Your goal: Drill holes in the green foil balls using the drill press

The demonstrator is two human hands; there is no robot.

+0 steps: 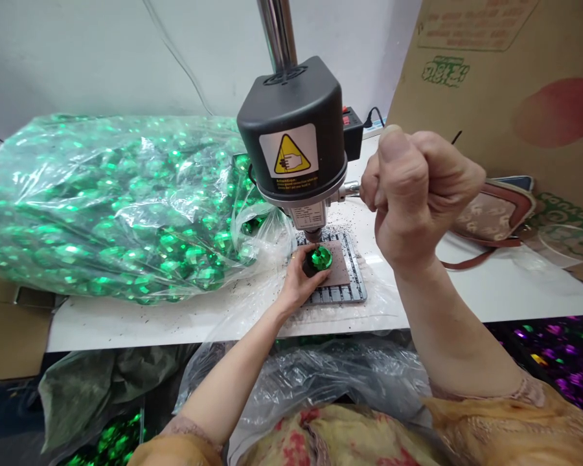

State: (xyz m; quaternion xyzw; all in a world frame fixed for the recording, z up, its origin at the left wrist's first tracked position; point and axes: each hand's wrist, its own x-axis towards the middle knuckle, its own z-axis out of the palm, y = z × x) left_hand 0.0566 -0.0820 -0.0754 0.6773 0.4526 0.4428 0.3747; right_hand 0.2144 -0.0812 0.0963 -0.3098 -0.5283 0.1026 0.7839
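A shiny green faceted ball (pixel 321 258) sits under the chuck (pixel 313 235) of a black bench drill press (pixel 291 110). My left hand (pixel 301 277) grips the ball between thumb and fingers, over a brownish square pad (pixel 339 264) on the slotted metal base (pixel 357 285). Raised at the right of the drill head, my right hand (pixel 412 191) is closed in a fist round the end of the feed lever (pixel 352 189). Most of the lever is hidden by the fingers. Where the drill bit meets the ball is too small to make out.
A large clear bag (pixel 111 213) full of green balls lies left of the drill. A cardboard box (pixel 505 84) and a brown-trimmed bag (pixel 495 210) stand at the right. Dark shavings dot the white table (pixel 140 323). Clear plastic sheeting (pixel 311 372) hangs below its front edge.
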